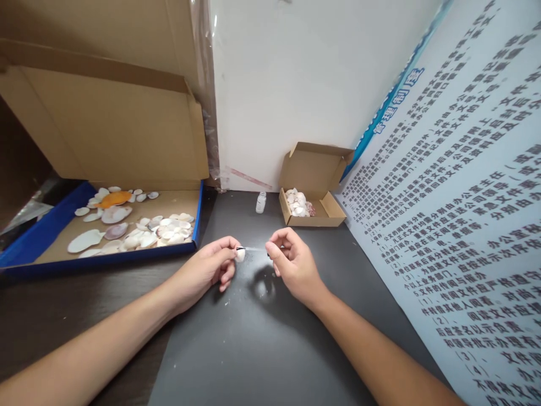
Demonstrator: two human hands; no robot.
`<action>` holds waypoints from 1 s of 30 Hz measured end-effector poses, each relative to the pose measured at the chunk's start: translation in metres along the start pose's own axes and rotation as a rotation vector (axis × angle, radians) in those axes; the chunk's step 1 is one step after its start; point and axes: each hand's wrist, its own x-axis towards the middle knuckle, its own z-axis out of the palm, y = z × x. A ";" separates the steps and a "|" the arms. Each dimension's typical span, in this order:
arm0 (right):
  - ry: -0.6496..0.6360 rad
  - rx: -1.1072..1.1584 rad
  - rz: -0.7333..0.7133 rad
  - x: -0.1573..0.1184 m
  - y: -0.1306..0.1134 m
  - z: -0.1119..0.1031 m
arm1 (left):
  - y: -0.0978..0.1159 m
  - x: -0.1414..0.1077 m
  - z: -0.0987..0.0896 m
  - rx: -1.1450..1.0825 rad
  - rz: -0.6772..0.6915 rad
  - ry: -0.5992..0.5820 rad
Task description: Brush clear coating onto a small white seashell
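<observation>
Dark mat [236,349] centre. Large blue-sided box [46,231] left, lid up, loose shells [171,228] inside. Small cardboard box [315,220] back right, open, more shells [298,204] inside. Left hand [217,262], right hand [295,266]: both pinched narrow. Small bottle [261,204] upright behind. Thin pale stick [255,248], blurred, dark end in right fingertips, likely applicator. White shell [240,256] in left fingertips, over mat. Probably mid-work on this one; can't tell finished from untouched among boxed ones.

The left hand [217,262] pinches a shell [240,256], the right hand [293,264] a thin brush [255,249].
</observation>
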 end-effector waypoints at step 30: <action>0.006 -0.079 -0.130 -0.004 0.000 0.000 | 0.002 -0.002 0.001 0.037 0.036 -0.006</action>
